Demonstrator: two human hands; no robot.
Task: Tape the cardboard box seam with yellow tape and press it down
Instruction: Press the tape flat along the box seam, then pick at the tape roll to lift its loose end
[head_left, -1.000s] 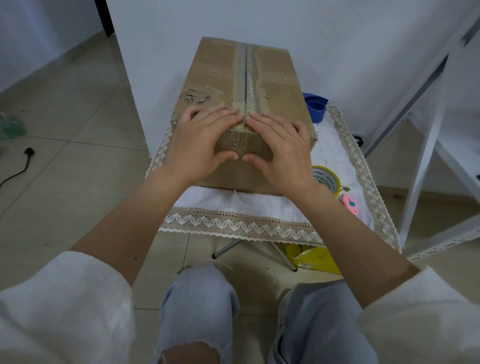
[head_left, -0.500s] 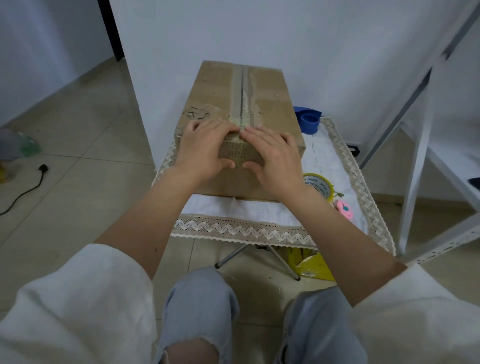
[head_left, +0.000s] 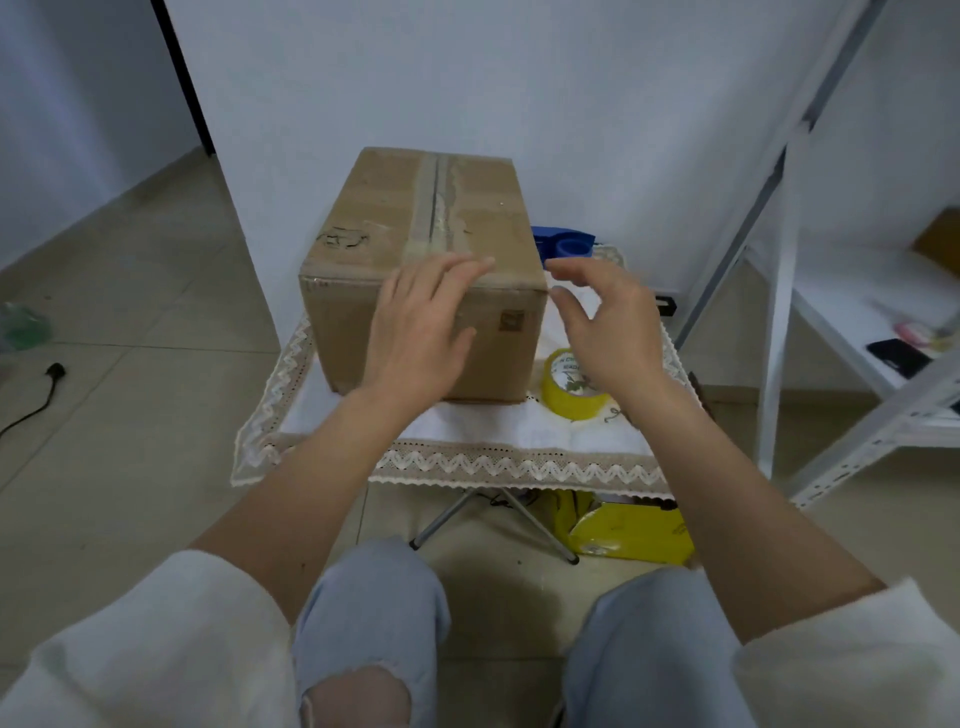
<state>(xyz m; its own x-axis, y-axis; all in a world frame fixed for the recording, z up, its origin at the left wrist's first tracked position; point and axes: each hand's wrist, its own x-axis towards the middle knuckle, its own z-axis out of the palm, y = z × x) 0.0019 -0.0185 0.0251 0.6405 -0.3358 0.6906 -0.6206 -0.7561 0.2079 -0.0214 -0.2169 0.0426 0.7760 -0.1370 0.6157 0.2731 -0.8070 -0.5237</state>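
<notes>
A brown cardboard box (head_left: 384, 218) stands on a small table with a lace-edged white cloth (head_left: 498, 431). A strip of tape runs along its top seam (head_left: 434, 208). My left hand (head_left: 421, 332) lies over the box's near face with relaxed fingers reaching the top front edge. My right hand (head_left: 610, 322) hovers in the air just right of the box's front right corner, fingers loosely spread, holding nothing. A roll of yellow tape (head_left: 569, 387) lies on the cloth beside the box, below my right hand.
A blue object (head_left: 563, 241) sits behind the box on the right. A white metal shelf frame (head_left: 779, 291) stands at the right. A yellow packet (head_left: 631, 535) lies on the floor under the table. A black cable (head_left: 31, 400) crosses the floor at left.
Both hands have lifted off the taped front edge. My right hand has moved right, off the box. My left hand has slid down the near face. The camera has pulled back.
</notes>
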